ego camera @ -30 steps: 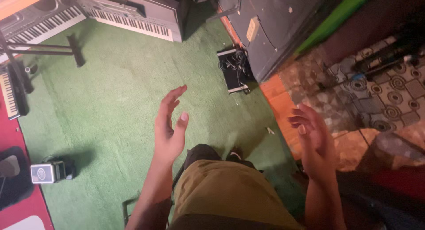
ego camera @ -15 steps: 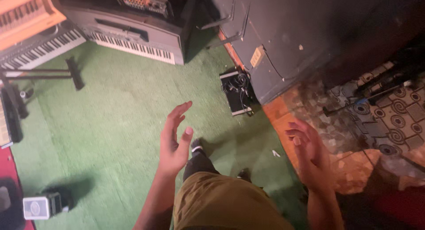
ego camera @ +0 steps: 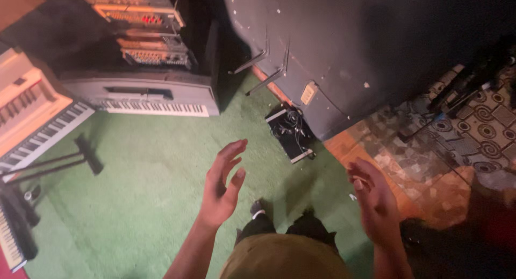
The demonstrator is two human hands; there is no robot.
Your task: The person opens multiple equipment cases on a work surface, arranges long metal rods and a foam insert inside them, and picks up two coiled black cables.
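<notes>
Since the earlier frames we have stepped forward across the green carpet: the dark grey cabinet and the keyboards, which sat near the top edge a second ago, now fill the upper half of the view, while both our hands have kept almost the same raised pose in front of us. Our left hand is spread open, palm turned inward towards the right, fingers slightly curved and apart, holding nothing and touching nothing. Our right hand is likewise open and empty, fingers loosely bent, palm facing left; the two hands stand well apart, as if mid-gesture. The change reads to us as walking, not handling: nothing has been picked up or put down. Nearest to the hands, between them and a little beyond, lies a small black box with coiled cables on top, resting on the green carpet floor just beside the foot of the large dark grey cabinet. Below the hands we see our olive-brown trousers and dark shoes. Further left stands a grey electronic keyboard beneath a dark rack of audio units, with a cream keyboard on a black stand at the left edge. To the right the carpet gives way to a patterned floor covering.
</notes>
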